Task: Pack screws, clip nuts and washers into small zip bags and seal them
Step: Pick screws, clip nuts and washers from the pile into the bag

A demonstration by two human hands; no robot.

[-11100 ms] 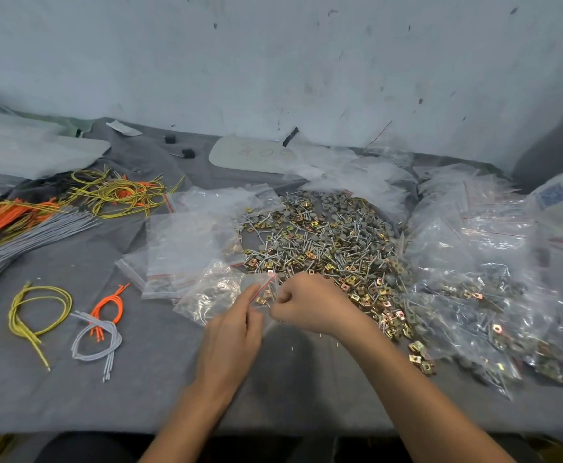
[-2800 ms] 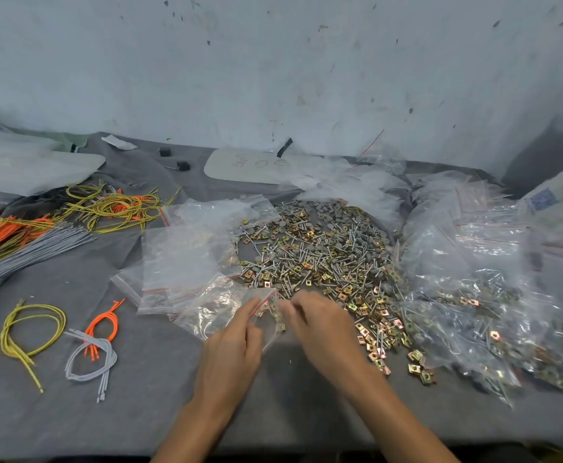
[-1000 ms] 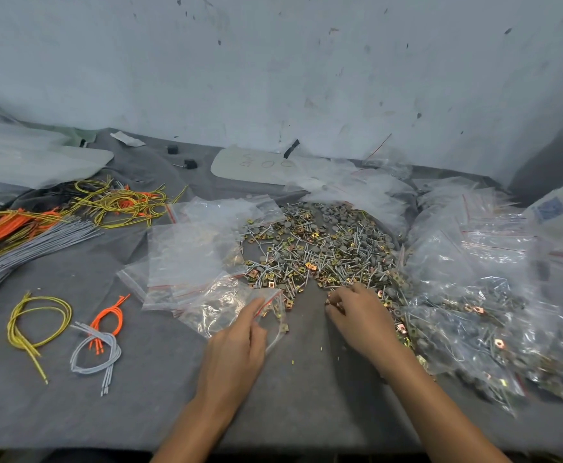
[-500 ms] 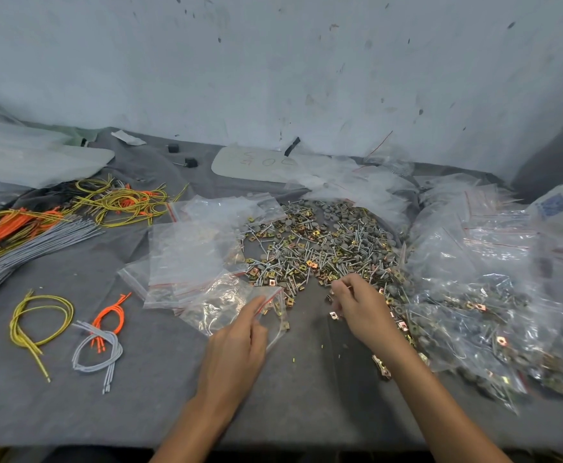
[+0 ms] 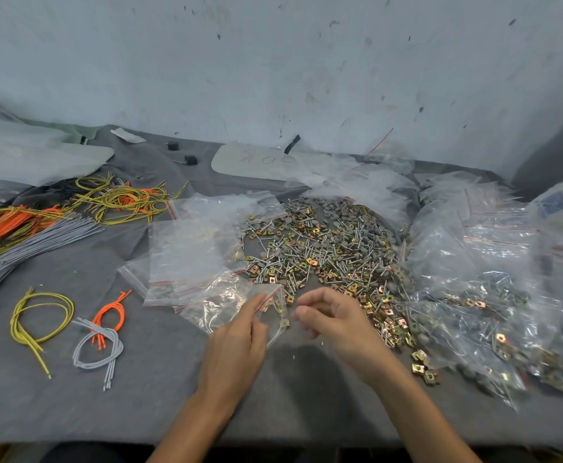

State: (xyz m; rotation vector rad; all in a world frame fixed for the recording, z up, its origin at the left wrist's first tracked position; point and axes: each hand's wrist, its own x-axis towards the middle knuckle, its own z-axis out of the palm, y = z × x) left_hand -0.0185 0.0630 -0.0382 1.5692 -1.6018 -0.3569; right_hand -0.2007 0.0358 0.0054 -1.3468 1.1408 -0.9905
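My left hand (image 5: 236, 339) pinches the red-lined mouth of a small clear zip bag (image 5: 275, 312) that lies on the grey cloth with a few pieces inside. Just to the right of the bag mouth hovers my right hand (image 5: 335, 317), thumb and fingers curled toward the opening; whether anything sits between them is hidden. Behind both hands spreads a loose pile of screws, brass clip nuts and grey washers (image 5: 323, 248). A stack of empty zip bags (image 5: 189, 259) lies left of the pile.
Several filled bags (image 5: 473, 295) are heaped at the right. Loose clip nuts (image 5: 422, 365) trail toward the front edge. Yellow (image 5: 39, 312), orange and grey wire loops (image 5: 103, 335) lie at the left, wire bundles (image 5: 39, 225) behind them. A white card (image 5: 256, 162) rests by the wall.
My right hand has come back from the pile of hardware to the mouth of the bag. My left hand has kept its pinch on the bag in the same spot.
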